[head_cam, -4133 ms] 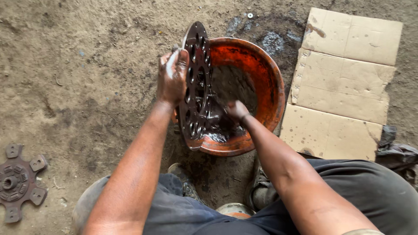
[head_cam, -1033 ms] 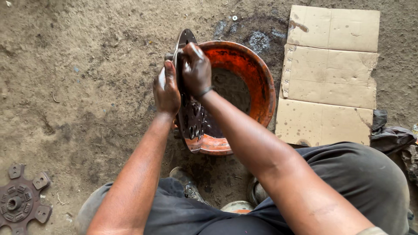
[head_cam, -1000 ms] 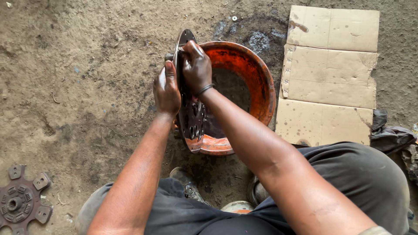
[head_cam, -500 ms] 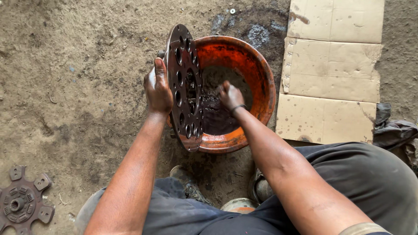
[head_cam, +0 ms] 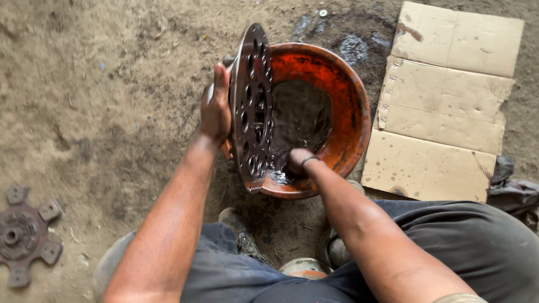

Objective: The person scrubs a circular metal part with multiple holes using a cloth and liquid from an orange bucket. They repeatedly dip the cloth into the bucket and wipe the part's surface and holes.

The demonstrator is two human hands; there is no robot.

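Bare dirt floor (head_cam: 112,84), flattened cardboard (head_cam: 449,106), daylight.

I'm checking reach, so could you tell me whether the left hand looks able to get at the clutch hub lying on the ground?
Probably not as things stand: the left hand grips the perforated disc upright, and the clutch hub lies far off.

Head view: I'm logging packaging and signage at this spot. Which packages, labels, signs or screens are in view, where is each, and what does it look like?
Flattened cardboard box: on the dirt floor, right of the orange basin; tan, rectangular, creased into three panels, a row of staples along its left edge, dark stains.
No labels, signs or screens show.
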